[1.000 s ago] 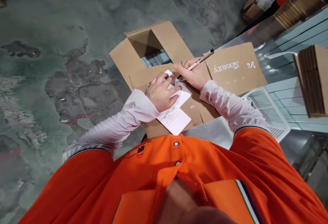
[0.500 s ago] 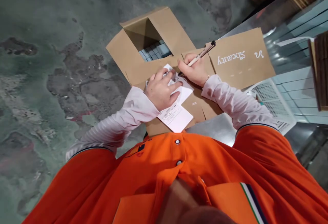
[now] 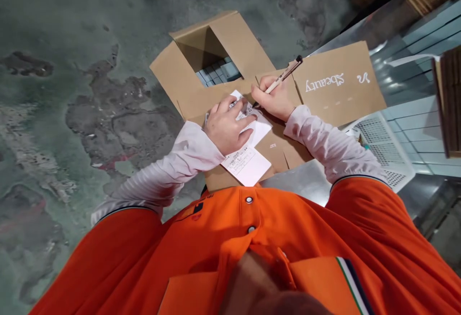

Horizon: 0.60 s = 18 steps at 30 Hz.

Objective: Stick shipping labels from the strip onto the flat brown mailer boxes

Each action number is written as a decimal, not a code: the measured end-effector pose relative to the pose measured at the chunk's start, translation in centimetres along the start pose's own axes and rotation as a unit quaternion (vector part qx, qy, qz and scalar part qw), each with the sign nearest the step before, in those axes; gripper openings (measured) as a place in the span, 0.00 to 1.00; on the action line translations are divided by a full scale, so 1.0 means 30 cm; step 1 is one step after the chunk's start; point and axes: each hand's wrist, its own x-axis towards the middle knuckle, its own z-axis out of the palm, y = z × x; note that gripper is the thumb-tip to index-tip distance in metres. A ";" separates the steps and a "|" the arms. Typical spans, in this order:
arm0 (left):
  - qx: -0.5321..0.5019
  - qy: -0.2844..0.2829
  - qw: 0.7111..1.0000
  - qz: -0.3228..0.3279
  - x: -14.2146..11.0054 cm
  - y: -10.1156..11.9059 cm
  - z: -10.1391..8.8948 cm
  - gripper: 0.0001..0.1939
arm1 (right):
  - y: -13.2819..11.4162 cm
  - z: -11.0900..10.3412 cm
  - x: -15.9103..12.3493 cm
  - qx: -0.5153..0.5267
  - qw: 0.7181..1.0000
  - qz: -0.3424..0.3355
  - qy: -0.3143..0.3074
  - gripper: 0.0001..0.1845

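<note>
My right hand (image 3: 275,98) is closed around a light-coloured pen (image 3: 284,76) with a dark end. The pen's tip is at a white paper label (image 3: 262,130) with printing and a barcode. My left hand (image 3: 228,125) lies on the same label with fingers spread, covering part of it. Closer to my body, a second printed paper slip (image 3: 249,168) sticks out from under the left hand. Both papers rest on an open cardboard box (image 3: 237,48), whose flaps are spread. One flap (image 3: 334,82) on the right bears white lettering, upside down to me.
A white perforated plastic basket (image 3: 387,149) stands on a metal table (image 3: 297,180) at the right. Stacked flat cardboard (image 3: 450,99) sits at the right edge. The stained concrete floor (image 3: 118,99) spreads to the left and back.
The pen and my right hand have shifted very slightly over the label. My left hand, the papers and the box stay in place.
</note>
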 end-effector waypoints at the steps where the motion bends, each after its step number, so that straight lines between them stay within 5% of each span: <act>1: 0.004 -0.001 1.000 0.000 0.000 0.000 0.001 0.20 | -0.003 -0.004 -0.002 0.006 1.000 0.000 0.008 0.25; 9: -0.009 -0.010 1.000 -0.023 0.013 -0.003 -0.002 0.19 | -0.014 -0.044 0.001 0.147 0.985 0.070 0.056 0.23; 15: -0.066 -0.015 0.998 -0.007 0.047 -0.039 -0.049 0.23 | -0.055 -0.101 0.018 0.233 0.960 -0.044 0.151 0.25; 18: -0.069 0.060 0.996 -0.003 0.003 -0.053 -0.105 0.20 | -0.101 -0.140 -0.025 0.289 0.947 -0.060 0.124 0.26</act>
